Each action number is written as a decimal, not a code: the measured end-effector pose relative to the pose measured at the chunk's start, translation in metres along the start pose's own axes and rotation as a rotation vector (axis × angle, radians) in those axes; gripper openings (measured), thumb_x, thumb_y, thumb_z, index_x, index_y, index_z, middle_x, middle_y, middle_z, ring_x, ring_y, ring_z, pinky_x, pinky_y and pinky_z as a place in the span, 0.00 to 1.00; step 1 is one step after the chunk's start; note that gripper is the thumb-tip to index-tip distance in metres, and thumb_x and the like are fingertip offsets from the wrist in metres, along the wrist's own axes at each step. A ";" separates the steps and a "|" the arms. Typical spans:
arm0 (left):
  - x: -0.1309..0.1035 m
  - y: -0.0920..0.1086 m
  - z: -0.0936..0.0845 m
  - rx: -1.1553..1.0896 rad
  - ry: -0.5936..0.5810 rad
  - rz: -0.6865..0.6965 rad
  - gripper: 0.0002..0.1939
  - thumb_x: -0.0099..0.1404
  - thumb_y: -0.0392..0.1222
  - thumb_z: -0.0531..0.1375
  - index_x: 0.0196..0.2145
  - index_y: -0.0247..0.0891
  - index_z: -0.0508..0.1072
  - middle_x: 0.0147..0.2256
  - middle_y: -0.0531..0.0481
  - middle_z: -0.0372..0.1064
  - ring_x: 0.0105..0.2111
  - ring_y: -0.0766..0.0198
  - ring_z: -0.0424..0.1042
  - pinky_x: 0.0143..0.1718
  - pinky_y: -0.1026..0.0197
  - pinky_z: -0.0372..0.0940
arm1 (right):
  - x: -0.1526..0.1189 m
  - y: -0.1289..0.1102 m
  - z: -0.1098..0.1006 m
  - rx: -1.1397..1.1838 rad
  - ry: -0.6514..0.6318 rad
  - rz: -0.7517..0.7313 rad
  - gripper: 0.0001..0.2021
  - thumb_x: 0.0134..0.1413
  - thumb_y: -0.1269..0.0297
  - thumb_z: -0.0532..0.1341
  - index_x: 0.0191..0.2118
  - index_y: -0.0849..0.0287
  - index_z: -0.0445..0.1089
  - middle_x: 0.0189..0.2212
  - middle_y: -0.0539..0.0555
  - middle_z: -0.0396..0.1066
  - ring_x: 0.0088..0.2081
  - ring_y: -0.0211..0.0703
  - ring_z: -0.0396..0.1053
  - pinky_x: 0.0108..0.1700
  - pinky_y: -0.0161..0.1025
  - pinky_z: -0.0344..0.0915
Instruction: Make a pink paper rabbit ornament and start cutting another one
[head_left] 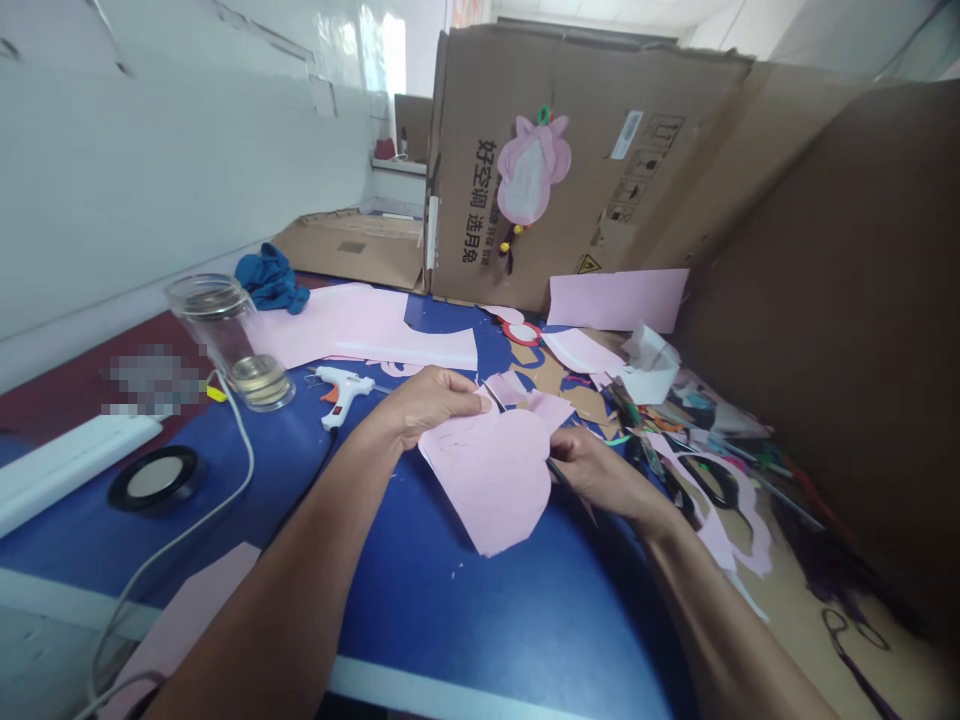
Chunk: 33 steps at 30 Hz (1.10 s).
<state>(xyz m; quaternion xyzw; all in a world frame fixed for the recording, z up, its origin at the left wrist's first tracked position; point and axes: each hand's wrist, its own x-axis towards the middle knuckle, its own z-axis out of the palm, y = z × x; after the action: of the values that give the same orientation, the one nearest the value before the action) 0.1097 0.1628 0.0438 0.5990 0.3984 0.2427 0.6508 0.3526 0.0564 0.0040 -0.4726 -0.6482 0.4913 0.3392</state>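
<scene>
My left hand pinches the upper left edge of a pink paper piece, thumb on top. The paper has a scalloped outline on its right and top, tapers to a blunt bottom, and seems to have more than one layer. Scissors are in my right hand, whose fingers close round the dark handle at the paper's right edge. A blade tip shows above the paper near my left thumb; the middle of the scissors is hidden behind the sheet. A loose pink offcut hangs by the upper edge.
A white glue gun lies left of my hands, near a glass jar and a black tape roll. Cardboard walls the back and right. Paper scraps and tools clutter the right, with other scissors at the near right.
</scene>
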 end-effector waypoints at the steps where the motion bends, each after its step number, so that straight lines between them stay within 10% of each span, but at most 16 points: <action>1: 0.000 0.000 0.000 0.000 -0.002 0.003 0.09 0.56 0.41 0.72 0.22 0.39 0.78 0.23 0.50 0.73 0.20 0.67 0.67 0.23 0.63 0.60 | 0.000 0.000 0.000 0.002 0.004 0.002 0.22 0.57 0.42 0.74 0.40 0.60 0.85 0.34 0.53 0.82 0.41 0.52 0.76 0.45 0.43 0.74; 21: 0.015 -0.006 0.004 -0.497 0.060 0.114 0.16 0.57 0.42 0.76 0.41 0.33 0.84 0.37 0.42 0.84 0.34 0.60 0.80 0.38 0.60 0.72 | 0.009 0.003 -0.001 0.132 0.292 -0.015 0.26 0.49 0.40 0.77 0.35 0.62 0.84 0.21 0.47 0.66 0.25 0.35 0.53 0.28 0.34 0.54; 33: 0.015 -0.015 0.044 -0.610 0.206 0.115 0.20 0.54 0.41 0.78 0.44 0.31 0.86 0.41 0.37 0.86 0.36 0.51 0.84 0.41 0.54 0.77 | 0.012 0.013 0.001 0.191 0.439 -0.048 0.18 0.54 0.47 0.75 0.37 0.60 0.84 0.24 0.50 0.73 0.28 0.41 0.63 0.32 0.37 0.60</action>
<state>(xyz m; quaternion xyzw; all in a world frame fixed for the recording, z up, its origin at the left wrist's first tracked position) 0.1512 0.1468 0.0245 0.3702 0.3365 0.4467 0.7417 0.3512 0.0682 -0.0087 -0.5182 -0.5206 0.4278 0.5267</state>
